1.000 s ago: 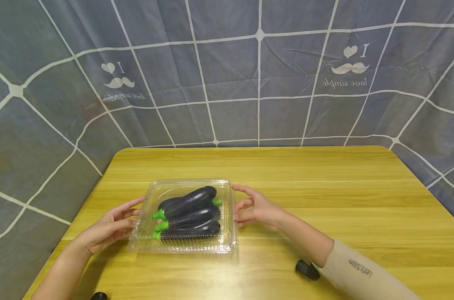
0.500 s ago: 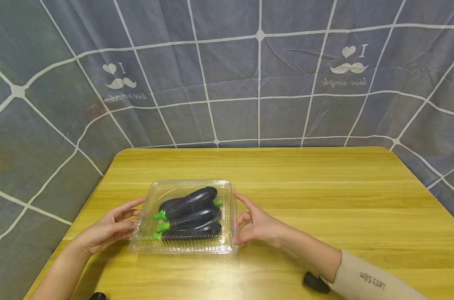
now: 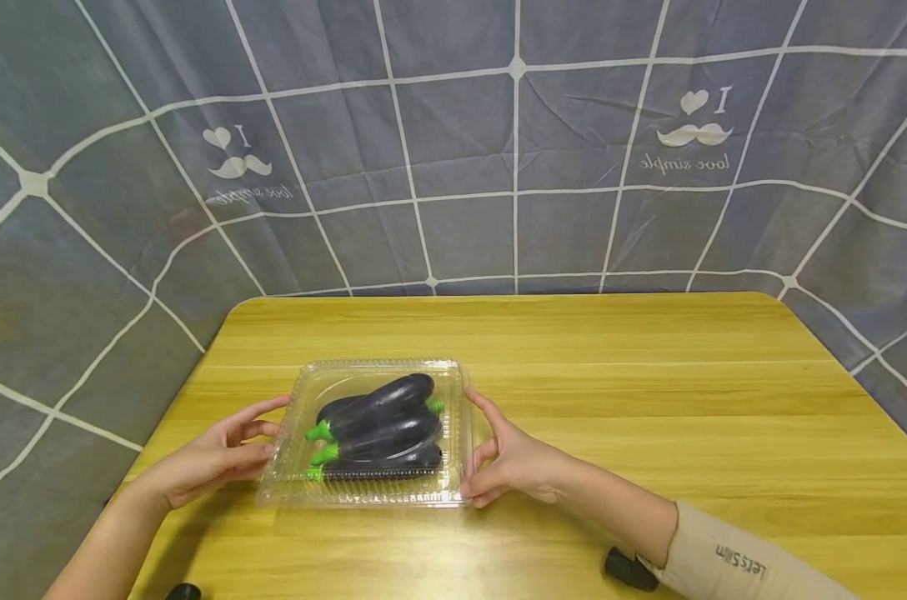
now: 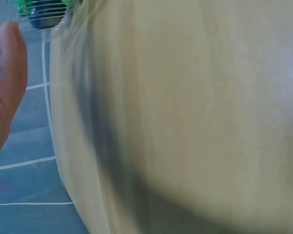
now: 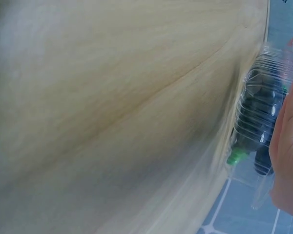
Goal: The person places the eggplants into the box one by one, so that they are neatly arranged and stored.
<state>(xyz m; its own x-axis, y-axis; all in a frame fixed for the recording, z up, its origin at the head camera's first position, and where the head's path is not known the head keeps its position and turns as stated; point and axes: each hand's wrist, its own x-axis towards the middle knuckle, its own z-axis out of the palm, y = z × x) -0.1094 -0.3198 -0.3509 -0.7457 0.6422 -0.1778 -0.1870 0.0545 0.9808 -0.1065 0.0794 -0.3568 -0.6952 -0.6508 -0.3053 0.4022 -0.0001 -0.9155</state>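
A clear plastic clamshell box (image 3: 363, 497), its ribbed lid down over several dark purple eggplants (image 3: 386, 433) with green caps, sits left of the middle of the table. At its left side my left hand (image 3: 209, 461) grips the edge, thumb toward the front and index finger stretched along the side. My right hand (image 3: 517, 458) pinches the right edge, the thumb at the front corner and the index finger near the back corner. In the right wrist view, eggplants (image 5: 259, 107) show through the box wall, beside my hand. The left wrist view catches only a corner of the box.
The wood-grain table (image 3: 648, 375) stretches out behind and to the right of the box. Grey cloth (image 3: 461, 150) with white lines surrounds its far side and ends. Black objects (image 3: 629, 569) show by the right sleeve and at the bottom left (image 3: 183, 592).
My right hand has slid along the box's right edge toward the front, its thumb now at the front corner. The left hand and the box have stayed nearly in place.
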